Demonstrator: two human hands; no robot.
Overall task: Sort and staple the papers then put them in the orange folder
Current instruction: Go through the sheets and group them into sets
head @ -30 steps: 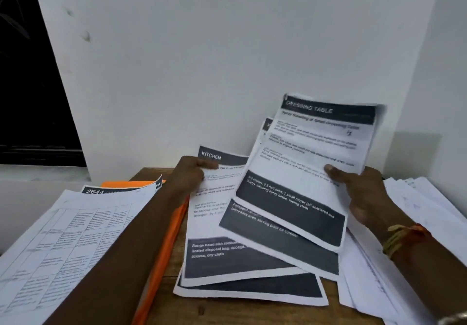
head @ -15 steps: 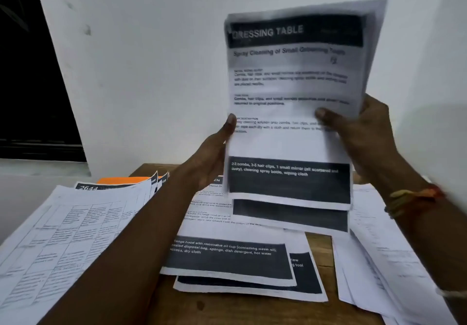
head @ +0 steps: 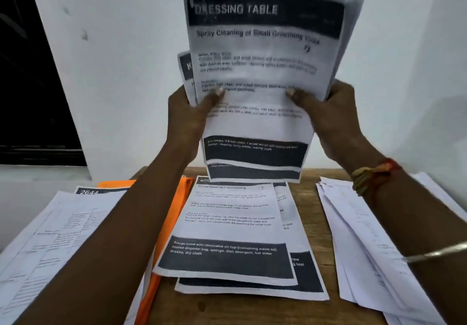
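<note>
While left hand (head: 188, 122) and right hand (head: 328, 120) pinch the sheaf (head: 262, 72) right of orange folder (head: 149, 299), sorting; next likely squaring, stapling.

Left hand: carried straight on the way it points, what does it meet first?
Left hand grips the held sheets, pointing up and away; past them, probably the white wall, though depth is unclear.

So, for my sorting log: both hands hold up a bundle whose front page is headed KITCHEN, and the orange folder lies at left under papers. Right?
Not quite: the head view shows the front page of the bundle headed DRESSING TABLE, not KITCHEN. The left hand and right hand do hold the bundle up, and the orange folder does lie at left under papers.
</note>
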